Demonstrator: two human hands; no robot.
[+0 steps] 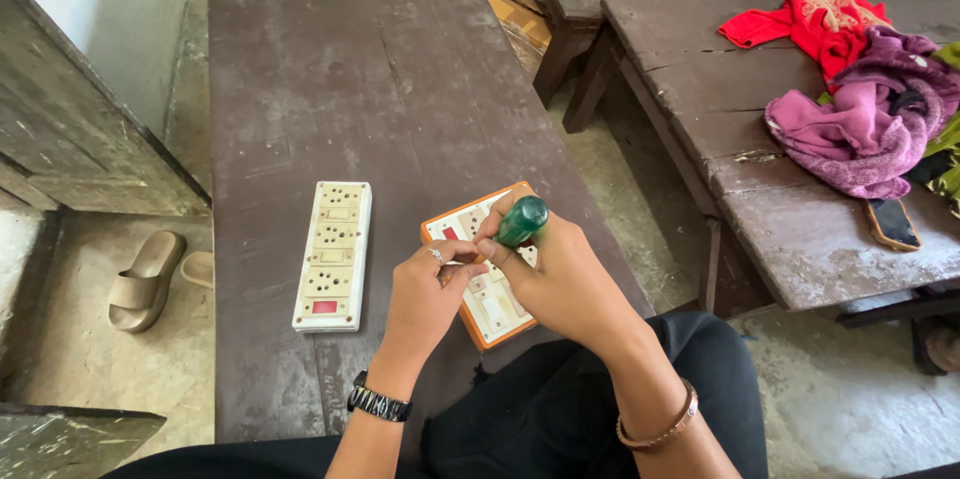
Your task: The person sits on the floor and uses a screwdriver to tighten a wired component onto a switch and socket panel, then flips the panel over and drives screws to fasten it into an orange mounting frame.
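A switch board with an orange frame and a white face [492,311] lies near the front edge of a worn dark wooden bench [360,69]. My right hand [560,284] grips a screwdriver by its green handle [522,221], held upright over the board. Its tip is hidden behind my fingers. My left hand [425,294] rests on the board's left side, fingers pinched beside the screwdriver shaft; a ring shows on one finger. A long cream extension board [333,255] with several sockets and a red switch lies to the left, apart from both hands.
A second wooden table [790,239] stands at the right with red, pink and purple clothes [855,104] and a dark phone-like slab [891,224]. Beige sandals [147,280] lie on the floor at the left. A wooden panel [70,129] leans at the left.
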